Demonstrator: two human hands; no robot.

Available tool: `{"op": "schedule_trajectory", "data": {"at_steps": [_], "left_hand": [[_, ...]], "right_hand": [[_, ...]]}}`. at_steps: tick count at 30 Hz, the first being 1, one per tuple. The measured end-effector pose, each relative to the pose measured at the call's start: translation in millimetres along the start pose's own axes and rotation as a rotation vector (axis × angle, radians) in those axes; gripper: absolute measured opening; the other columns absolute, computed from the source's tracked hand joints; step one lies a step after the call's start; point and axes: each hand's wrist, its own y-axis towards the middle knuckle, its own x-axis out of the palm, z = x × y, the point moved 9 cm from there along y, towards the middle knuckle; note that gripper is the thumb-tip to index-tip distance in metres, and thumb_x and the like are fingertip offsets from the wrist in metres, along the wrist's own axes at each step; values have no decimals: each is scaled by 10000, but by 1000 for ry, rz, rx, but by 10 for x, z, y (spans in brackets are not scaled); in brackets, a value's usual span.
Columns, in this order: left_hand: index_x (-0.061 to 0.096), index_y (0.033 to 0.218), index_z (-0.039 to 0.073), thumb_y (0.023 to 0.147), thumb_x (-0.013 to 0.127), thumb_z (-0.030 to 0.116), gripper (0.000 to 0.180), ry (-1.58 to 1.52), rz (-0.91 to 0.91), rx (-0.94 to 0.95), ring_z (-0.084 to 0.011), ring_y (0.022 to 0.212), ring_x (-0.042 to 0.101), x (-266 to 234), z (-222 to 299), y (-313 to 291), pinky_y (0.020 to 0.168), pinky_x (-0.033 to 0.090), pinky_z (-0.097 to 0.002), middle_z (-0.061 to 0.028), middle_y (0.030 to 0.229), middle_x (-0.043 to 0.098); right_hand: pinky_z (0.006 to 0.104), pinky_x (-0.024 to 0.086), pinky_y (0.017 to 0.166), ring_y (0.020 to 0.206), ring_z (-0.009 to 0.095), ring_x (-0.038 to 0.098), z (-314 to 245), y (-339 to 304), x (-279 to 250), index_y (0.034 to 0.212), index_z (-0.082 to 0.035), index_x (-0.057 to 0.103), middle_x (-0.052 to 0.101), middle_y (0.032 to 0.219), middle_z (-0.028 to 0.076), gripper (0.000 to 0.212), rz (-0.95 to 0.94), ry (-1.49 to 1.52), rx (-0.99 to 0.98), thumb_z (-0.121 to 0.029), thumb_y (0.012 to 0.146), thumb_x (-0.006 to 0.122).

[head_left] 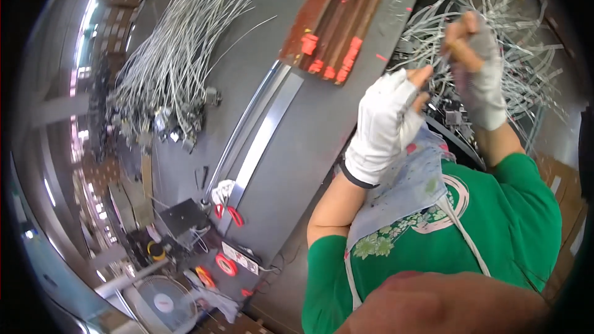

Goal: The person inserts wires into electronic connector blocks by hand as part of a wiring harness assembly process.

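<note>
Bundle of wire leads (179, 49) on the worktable (322, 124) at far left, tray of strips (334, 21) to its right, tangled loose leads (513, 55) at right — behind both raised hands (left (387, 127), right (476, 71)) — scissors (229, 213) at the table's near edge.

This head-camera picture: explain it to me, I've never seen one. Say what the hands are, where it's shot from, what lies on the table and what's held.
There is no machine here: a person works with two hands in fingerless white gloves. The one picture comes from a fisheye camera on the person's head, looking down, so straight edges bend. The left hand and right hand are raised together; the right hand's fingers seem to pinch something thin and pale, too blurred to name. On the grey table lie a bundle of grey wires, a brown board with red tags and a tangle of pale strips behind the hands. Red-handled scissors lie at the table's end.
</note>
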Motion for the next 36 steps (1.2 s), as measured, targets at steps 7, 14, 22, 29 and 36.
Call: {"op": "schedule_trajectory", "data": {"at_steps": [7, 14, 22, 29, 36], "left_hand": [[628, 887, 32, 728, 567, -91, 210, 465, 327, -224, -176, 738, 593, -1082, -646, -487, 681, 464, -272, -83, 816, 620], [555, 1082, 63, 740, 670, 224, 395, 1268, 486, -669, -323, 916, 525, -2867, -2051, -812, 796, 451, -398, -150, 1017, 536], [531, 1105, -15, 678, 684, 81, 465, 733, 424, -717, -297, 973, 550, -3102, -2793, -1023, 863, 426, -351, -176, 1049, 575], [446, 1081, 26, 683, 741, 187, 521, -192, 754, -689, -200, 866, 550, -2383, -1519, -1740, 765, 461, -311, -96, 959, 560], [437, 1074, 36, 705, 623, -5, 416, 225, 731, -678, -238, 953, 544, -1540, -497, -2366, 826, 432, -355, -140, 1081, 491]], "right_hand": [[180, 535, 702, 777, 118, 600, 131, 485, -2962, 969, 45, 560, 612, 882, 81, 158, 589, 71, -10, -44, 840, 584], [395, 434, 971, 1099, 359, 508, 297, 207, -3009, 1125, 42, 410, 502, 1168, 241, 253, 756, 13, -69, -96, 914, 432], [250, 427, 812, 884, 131, 544, 373, 233, -1171, 1060, -58, 494, 572, 1056, 73, 262, 342, -464, 108, -165, 844, 598], [257, 428, 645, 713, 102, 515, 1378, -586, 995, 920, -12, 523, 542, 768, 32, 214, -750, -400, 534, -152, 782, 608], [238, 441, 648, 857, 141, 560, 1696, -1118, 2319, 1361, -50, 269, 552, 1156, 132, 759, -990, -143, 824, -307, 773, 675]]}}
